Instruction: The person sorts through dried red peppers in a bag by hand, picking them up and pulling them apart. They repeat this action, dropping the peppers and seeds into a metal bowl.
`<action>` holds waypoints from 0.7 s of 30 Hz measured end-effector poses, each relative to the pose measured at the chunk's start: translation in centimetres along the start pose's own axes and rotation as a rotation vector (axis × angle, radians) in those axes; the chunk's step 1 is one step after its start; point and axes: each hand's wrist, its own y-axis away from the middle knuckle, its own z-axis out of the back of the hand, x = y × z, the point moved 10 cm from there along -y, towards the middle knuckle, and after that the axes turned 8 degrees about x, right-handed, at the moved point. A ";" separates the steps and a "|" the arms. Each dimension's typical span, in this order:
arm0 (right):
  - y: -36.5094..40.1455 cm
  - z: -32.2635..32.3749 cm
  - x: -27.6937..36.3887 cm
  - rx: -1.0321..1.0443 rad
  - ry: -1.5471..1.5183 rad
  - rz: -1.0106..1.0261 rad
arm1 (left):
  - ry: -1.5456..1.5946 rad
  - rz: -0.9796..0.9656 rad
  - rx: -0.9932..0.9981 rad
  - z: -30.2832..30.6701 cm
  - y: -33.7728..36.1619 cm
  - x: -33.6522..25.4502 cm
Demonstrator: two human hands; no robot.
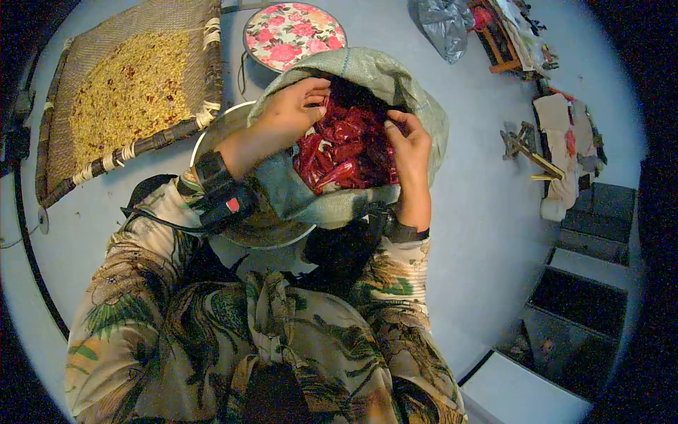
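Observation:
A pale green woven sack (424, 106) stands before me with its mouth rolled open. Inside lie many shiny dried red chilies (340, 152). Over the left side of the opening is my left hand (293, 107), its fingers curled in toward the thumb; what it may hold cannot be made out. My right hand (411, 147) is at the right side of the opening, thumb and fingers bent close together above the chilies. Anything between those fingertips is too small or hidden to name. Under the sack, a wide round basin (282, 239) with a pale rim shows in part.
At the left lies a framed mesh tray (48, 141) spread with yellow seeds and red bits. A round flower-patterned stool (293, 32) stands behind the sack. To the right are a grey plastic bag (443, 25), a small wooden stand (530, 155) and dark steps (579, 290).

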 end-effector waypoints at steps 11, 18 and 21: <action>5.6 -12.4 6.3 0.639 0.401 0.383 | -0.169 -0.003 0.045 1.1 0.8 -2.6; 6.1 -14.4 5.0 0.600 0.623 0.414 | -0.146 0.024 0.028 1.7 1.0 -3.4; 5.5 -14.0 4.1 0.582 0.607 0.413 | -0.158 -0.001 0.010 1.9 1.1 -3.8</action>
